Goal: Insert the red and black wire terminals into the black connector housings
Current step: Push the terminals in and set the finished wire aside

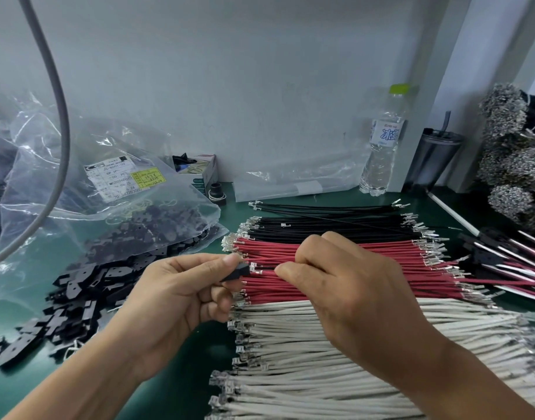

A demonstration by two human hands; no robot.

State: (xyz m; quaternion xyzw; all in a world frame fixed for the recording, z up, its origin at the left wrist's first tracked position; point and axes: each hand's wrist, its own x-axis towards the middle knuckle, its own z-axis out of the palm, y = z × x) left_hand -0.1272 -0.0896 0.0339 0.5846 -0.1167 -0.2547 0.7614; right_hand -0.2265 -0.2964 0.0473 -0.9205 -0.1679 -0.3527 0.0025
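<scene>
L hand (181,286) pinches a black connector housing (237,271) btw thumb and fingers, open end facing right. R hand (345,286) curled, fingertips pinching a wire whose metal terminal (255,269) sits just beside the housing mouth, not seated yet afaict; wire colour hidden under the fingers, can't tell. Both held just above the red wires (381,253) on the green desk (175,383). To do it well imo: keep the housing still, line the terminal up square w/ the cavity, grip close behind the crimp so the wire doesn't buckle, push straight, then tug to check the lock. Risk: terminal rotated wrong way, jams. Materials: black wires (336,225) far, red mid, white wires (351,344) near, all thin flexible insulation w/ shiny stamped terminals on both ends. Spare housings (78,286) spill out of a clear crinkly plastic bag (63,177) at left: matte, hard, blocky. Finished-looking assemblies (508,253) far right. Plastic water bottle (384,140) at back.
</scene>
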